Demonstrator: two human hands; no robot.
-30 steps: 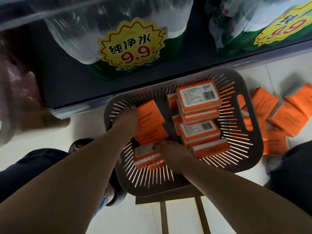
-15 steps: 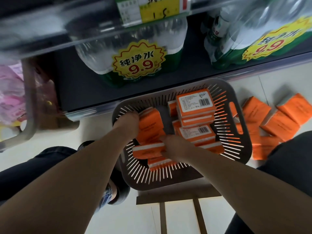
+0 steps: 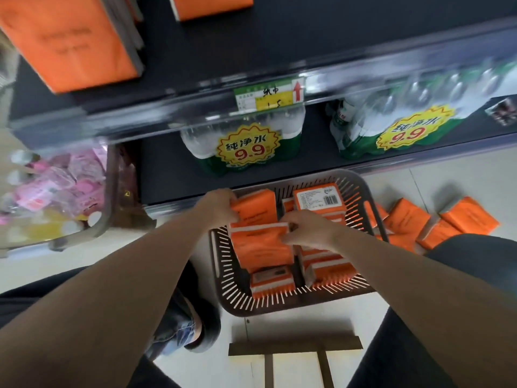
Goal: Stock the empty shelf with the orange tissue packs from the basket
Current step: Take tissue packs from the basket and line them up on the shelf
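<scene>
Left grip (image 3: 221, 206), right grip (image 3: 307, 228) round packs (image 3: 260, 247)

Gripping one orange tissue pack (image 3: 256, 210) with the left hand (image 3: 221, 204) and pinching the adjoining pack (image 3: 260, 247) with the right hand (image 3: 305, 229), over the grey basket (image 3: 279, 310), beside loose packs (image 3: 436, 222) on the floor (image 3: 447, 186), below a dark shelf (image 3: 251, 46) bearing two shelved packs (image 3: 70, 43).

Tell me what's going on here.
A person reaches into a slotted basket with both hands. The left hand and right hand grip a stack of orange tissue packs from opposite sides. More orange packs stand on the shelf above; loose packs lie on the floor at right.
</scene>
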